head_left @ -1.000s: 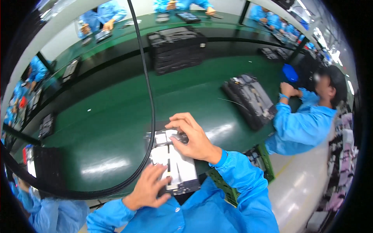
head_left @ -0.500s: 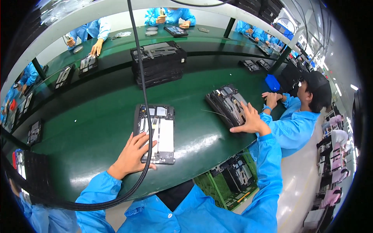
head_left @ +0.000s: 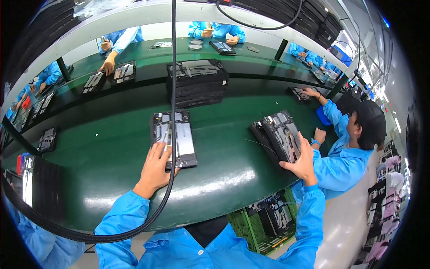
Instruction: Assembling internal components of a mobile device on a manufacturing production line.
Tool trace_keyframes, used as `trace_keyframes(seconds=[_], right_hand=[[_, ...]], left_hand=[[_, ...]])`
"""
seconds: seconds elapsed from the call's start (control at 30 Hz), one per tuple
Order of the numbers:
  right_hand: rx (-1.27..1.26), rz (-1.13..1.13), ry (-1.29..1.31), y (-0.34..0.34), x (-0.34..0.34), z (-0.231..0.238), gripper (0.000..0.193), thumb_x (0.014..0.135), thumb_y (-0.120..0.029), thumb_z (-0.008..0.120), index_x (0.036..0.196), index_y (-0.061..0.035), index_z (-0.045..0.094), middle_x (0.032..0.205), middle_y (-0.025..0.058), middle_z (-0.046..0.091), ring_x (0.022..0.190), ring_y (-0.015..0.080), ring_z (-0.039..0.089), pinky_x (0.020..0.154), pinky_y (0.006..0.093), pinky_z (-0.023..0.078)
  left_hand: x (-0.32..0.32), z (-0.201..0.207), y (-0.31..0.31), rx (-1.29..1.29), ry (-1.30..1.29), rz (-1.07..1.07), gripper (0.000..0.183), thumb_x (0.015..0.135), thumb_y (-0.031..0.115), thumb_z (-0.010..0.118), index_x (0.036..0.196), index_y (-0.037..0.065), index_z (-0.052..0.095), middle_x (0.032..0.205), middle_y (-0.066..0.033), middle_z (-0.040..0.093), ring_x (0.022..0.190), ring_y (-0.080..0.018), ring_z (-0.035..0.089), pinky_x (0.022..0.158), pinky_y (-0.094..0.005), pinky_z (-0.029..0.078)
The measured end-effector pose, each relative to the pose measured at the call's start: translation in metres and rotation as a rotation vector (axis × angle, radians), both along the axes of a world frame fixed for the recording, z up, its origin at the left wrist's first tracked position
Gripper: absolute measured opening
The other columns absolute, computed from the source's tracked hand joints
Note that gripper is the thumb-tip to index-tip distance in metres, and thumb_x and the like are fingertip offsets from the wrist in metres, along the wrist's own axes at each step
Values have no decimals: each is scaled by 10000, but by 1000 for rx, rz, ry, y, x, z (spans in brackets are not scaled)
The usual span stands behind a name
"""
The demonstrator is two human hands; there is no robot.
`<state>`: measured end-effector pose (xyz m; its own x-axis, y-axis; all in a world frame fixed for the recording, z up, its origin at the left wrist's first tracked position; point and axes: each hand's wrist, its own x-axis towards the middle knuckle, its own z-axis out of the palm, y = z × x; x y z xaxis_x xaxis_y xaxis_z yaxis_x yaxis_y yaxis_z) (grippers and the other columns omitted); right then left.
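Note:
An opened tablet-like device [head_left: 184,140], with bare silver and black inner parts, lies on the green bench in front of me. My left hand [head_left: 154,169] rests on its near left part, fingers stretched over the surface and thumb by the near edge. A black cable passes in front of the device. To the right sits a small stack of similar opened devices [head_left: 283,134], turned at an angle, with a thin wire sticking out on its left. My right hand [head_left: 304,162] grips its near right corner, thumb at the near edge and fingers along the right side.
A tall stack of devices [head_left: 197,85] stands at the bench's far side; another stack [head_left: 45,188] is at left. The black cable [head_left: 173,89] hangs across my view. Beside me on the right, a co-worker [head_left: 345,152] reaches over the bench. Below the edge is a green crate [head_left: 242,228].
My left hand and the device under it have shifted away and leftward. My right hand has closed on the stack's corner. The co-worker's arm now reaches to a far-right device. My view has shifted.

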<state>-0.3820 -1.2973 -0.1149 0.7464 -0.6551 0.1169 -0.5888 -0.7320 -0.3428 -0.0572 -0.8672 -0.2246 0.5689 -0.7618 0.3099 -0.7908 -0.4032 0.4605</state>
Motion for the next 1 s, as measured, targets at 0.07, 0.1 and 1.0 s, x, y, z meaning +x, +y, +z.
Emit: trace_keyframes(seconds=[0.07, 0.1, 1.0], right_hand=[[-84, 44, -34, 21, -4, 19, 1397, 549, -480, 983, 1735, -86, 359, 1612, 329, 458, 1468, 511, 459, 1256, 578, 331], [-114, 70, -39, 34, -5, 28, 1398, 543, -476, 988, 1731, -88, 362, 1629, 359, 425, 1479, 537, 442, 1270, 599, 309], [143, 437, 368, 260, 44, -1, 1104, 869, -755, 779, 1643, -14, 511, 1437, 471, 580, 954, 438, 719, 726, 524, 613]], left_hand=[[9, 1, 5, 3, -34, 52, 701, 825, 305, 909, 1408, 9, 657, 1553, -284, 563, 1496, -511, 497, 1251, -600, 431], [13, 5, 11, 28, -48, 40, 710, 821, 300, 914, 1419, 19, 654, 1551, -282, 567, 1494, -516, 502, 1253, -572, 439], [119, -25, 6, -109, -351, 448, 790, 796, 23, 697, 1568, 55, 531, 1651, -246, 491, 1598, -503, 372, 1340, -640, 264]])
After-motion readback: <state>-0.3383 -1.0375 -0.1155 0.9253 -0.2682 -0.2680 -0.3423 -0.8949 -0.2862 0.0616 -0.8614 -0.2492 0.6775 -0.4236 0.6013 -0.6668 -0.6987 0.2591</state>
